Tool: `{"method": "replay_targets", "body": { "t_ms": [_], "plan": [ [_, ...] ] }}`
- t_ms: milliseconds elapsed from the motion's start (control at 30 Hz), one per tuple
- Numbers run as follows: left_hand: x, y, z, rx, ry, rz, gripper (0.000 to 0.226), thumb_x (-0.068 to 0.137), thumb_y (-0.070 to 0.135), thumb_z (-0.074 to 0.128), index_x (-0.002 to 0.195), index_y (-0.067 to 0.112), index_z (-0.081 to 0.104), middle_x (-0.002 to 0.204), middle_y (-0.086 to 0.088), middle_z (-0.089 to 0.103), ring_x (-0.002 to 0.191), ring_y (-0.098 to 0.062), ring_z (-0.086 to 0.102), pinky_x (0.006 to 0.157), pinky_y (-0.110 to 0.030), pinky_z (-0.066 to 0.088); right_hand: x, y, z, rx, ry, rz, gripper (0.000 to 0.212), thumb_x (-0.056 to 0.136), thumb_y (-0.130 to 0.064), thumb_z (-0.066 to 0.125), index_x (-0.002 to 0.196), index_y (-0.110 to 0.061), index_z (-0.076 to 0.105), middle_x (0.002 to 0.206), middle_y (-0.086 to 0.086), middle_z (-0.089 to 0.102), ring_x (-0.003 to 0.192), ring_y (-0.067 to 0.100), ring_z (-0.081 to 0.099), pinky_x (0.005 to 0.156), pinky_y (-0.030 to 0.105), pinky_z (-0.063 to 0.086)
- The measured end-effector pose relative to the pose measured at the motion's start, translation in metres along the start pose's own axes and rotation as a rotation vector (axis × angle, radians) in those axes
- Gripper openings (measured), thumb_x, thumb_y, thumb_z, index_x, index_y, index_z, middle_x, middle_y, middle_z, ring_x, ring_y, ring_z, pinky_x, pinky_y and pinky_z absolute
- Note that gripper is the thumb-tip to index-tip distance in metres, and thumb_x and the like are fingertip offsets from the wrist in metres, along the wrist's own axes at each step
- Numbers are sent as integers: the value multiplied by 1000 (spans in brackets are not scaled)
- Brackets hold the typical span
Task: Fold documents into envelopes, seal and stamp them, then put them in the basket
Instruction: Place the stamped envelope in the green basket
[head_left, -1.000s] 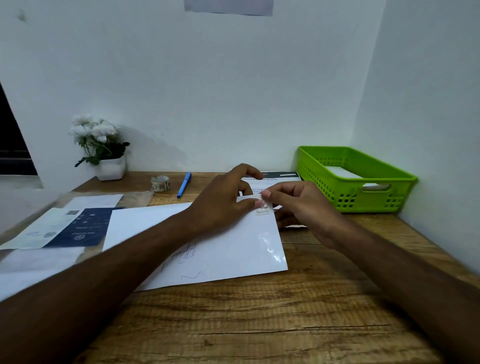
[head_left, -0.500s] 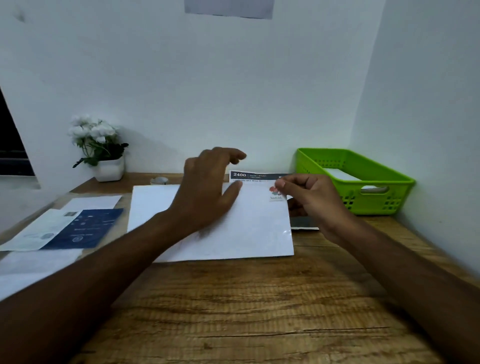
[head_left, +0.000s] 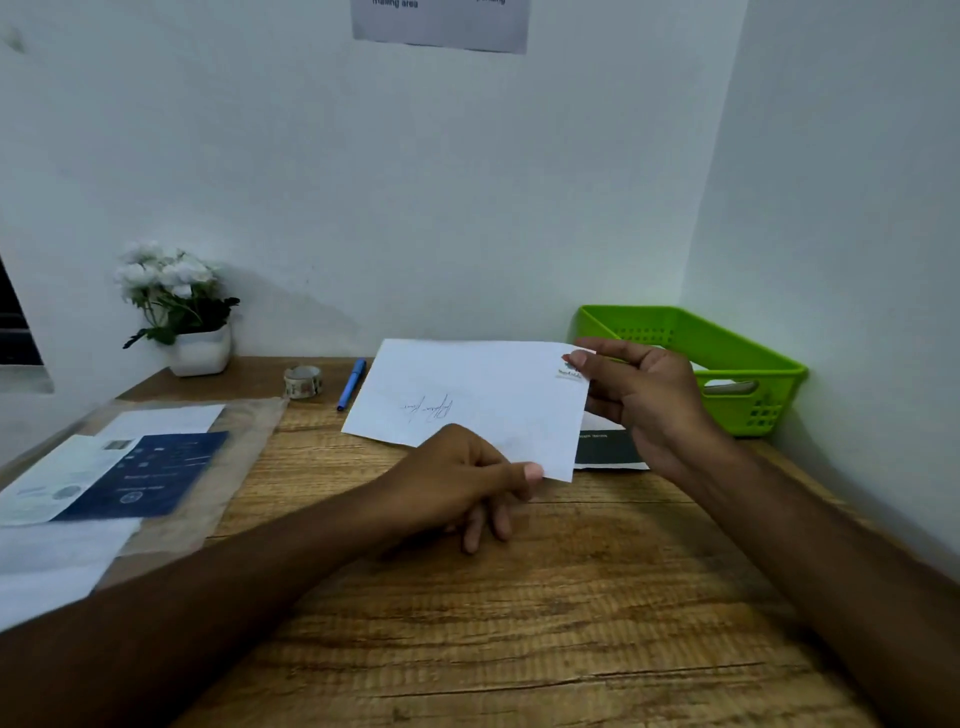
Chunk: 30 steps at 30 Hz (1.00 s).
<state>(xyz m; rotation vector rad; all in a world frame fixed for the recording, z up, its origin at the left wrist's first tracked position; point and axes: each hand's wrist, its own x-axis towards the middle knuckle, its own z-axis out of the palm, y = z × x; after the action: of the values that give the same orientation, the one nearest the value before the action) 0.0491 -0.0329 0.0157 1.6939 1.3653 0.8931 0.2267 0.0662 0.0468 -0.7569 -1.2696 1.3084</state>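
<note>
A white envelope (head_left: 483, 395) with handwriting on its face and a small stamp (head_left: 570, 370) at its top right corner is held tilted above the wooden desk. My left hand (head_left: 462, 480) pinches its near bottom edge between thumb and fingers. My right hand (head_left: 644, 400) grips its right corner, thumb on the stamp. The green basket (head_left: 748, 364) stands at the back right, just behind my right hand, with white paper inside.
A dark document (head_left: 605, 449) lies under the envelope's right end. A blue pen (head_left: 351, 384), a tape roll (head_left: 303, 381) and a potted white flower (head_left: 179, 306) sit near the wall. Papers and a blue leaflet (head_left: 140, 475) lie at left.
The envelope has been lifted off the desk and tilted up. My left hand went from pressing flat on it to pinching its near edge. My right hand moved right with the stamped corner.
</note>
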Motion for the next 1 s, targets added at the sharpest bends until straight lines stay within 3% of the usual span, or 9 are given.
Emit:
{"method": "replay_targets", "body": {
  "t_ms": [133, 333, 667, 800, 1000],
  "plan": [
    [1, 1, -3, -192, 27, -127, 38, 90, 32, 60, 98, -4, 68, 81, -21, 72, 45, -18, 59, 40, -21, 36, 3, 2, -2, -27, -23, -3, 24, 82, -3, 72, 106, -2, 69, 91, 16, 74, 76, 21, 71, 61, 27, 57],
    [3, -2, -2, -206, 42, -163, 23, 91, 27, 63, 87, 4, 68, 83, -17, 73, 48, -18, 62, 39, -19, 38, 3, 4, -4, -106, -68, 33, 22, 85, 1, 68, 106, -4, 68, 91, 11, 73, 70, 15, 72, 58, 25, 56],
    [2, -2, -1, -230, 83, -162, 19, 92, 20, 61, 90, 2, 66, 82, -18, 73, 46, -18, 62, 38, -20, 39, 2, 4, -2, -84, -89, 52, 17, 88, 1, 65, 97, -13, 63, 83, 7, 73, 61, 13, 69, 51, 25, 55],
    [2, -2, 1, -290, 166, -125, 22, 92, 22, 61, 87, 1, 65, 80, -19, 72, 45, -22, 62, 36, -20, 39, 3, 2, -2, -27, -95, 15, 21, 87, 5, 64, 97, -13, 61, 75, 0, 74, 63, 13, 70, 55, 28, 57],
    [4, -1, -5, -378, 373, -55, 26, 90, 25, 64, 91, -1, 65, 76, -11, 72, 53, -19, 65, 43, -24, 45, 5, -1, -2, 61, -202, -20, 28, 83, 9, 64, 99, -14, 57, 88, 4, 74, 72, 17, 69, 66, 35, 61]
  ]
}}
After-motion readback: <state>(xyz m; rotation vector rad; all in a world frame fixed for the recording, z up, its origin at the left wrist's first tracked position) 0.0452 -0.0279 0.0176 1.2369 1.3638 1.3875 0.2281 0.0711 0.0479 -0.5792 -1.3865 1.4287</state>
